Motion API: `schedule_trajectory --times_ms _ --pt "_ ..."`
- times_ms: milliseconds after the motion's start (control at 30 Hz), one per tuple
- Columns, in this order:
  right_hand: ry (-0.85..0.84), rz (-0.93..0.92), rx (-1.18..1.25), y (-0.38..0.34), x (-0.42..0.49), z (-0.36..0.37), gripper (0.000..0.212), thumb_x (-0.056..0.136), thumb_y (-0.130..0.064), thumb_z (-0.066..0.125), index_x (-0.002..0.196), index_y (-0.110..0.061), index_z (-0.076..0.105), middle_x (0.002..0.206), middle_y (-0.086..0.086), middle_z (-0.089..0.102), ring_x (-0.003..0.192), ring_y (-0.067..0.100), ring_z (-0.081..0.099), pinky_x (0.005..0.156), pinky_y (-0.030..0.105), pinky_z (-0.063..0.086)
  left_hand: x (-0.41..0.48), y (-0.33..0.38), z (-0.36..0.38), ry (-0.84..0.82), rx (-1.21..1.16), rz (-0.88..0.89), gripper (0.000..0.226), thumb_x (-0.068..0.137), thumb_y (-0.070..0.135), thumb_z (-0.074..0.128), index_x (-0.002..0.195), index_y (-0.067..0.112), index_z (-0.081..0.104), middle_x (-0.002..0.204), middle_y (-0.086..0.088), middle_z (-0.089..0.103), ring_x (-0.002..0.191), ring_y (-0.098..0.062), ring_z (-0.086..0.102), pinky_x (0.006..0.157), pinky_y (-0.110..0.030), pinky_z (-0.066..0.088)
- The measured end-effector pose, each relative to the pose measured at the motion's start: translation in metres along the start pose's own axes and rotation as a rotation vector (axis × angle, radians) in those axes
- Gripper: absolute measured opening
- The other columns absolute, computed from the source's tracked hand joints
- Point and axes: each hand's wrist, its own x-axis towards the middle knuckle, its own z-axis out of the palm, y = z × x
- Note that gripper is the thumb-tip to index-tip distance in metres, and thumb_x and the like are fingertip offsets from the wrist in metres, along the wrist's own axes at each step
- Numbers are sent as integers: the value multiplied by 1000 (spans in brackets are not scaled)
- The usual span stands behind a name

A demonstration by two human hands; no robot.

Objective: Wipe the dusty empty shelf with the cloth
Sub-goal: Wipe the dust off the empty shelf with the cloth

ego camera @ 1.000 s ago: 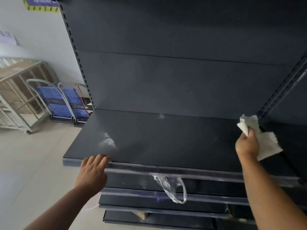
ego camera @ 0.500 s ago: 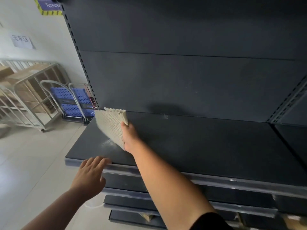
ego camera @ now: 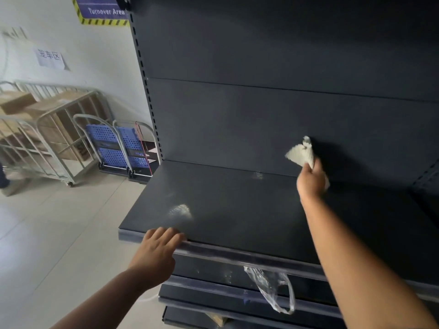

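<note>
Cloth raised over the shelf's back right

The right hand [ego camera: 310, 180] pinches the cloth [ego camera: 300, 151] above the shelf [ego camera: 237, 210] near its back edge; the left hand [ego camera: 156, 252] rests, fingers together, on the front-left edge.

At my 11 o'clock, the wall sign [ego camera: 104, 11] reads "Turnover Area". Below it, the paper notice [ego camera: 50, 57] reads "笼车区".

A dark grey metal shelf [ego camera: 237, 210] is lying level and bare, showing pale dust smudges near its front-left corner. A crumpled off-white cloth [ego camera: 300, 153] is hanging above the shelf's rear right.
</note>
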Motion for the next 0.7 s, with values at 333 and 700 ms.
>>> schedule_trajectory --times_ms 333,700 --pt "-394 -97 -685 -28 -85 152 35 97 -29 31 120 -24 58 124 13 62 110 36 57 94 43 43 -7 -34 -2 31 -128 262 76 60 14 59 133 32 46 126 13 59 116 -11 50 95 -33 26" --pt "-899 603 754 -187 -224 251 19 98 -31 44 107 -23 58 106 5 66 92 22 64 70 36 55 -17 -73 -18 74 -98 450 65 62 19 53 127 27 54 126 7 60 113 -14 55 96 -31 45"
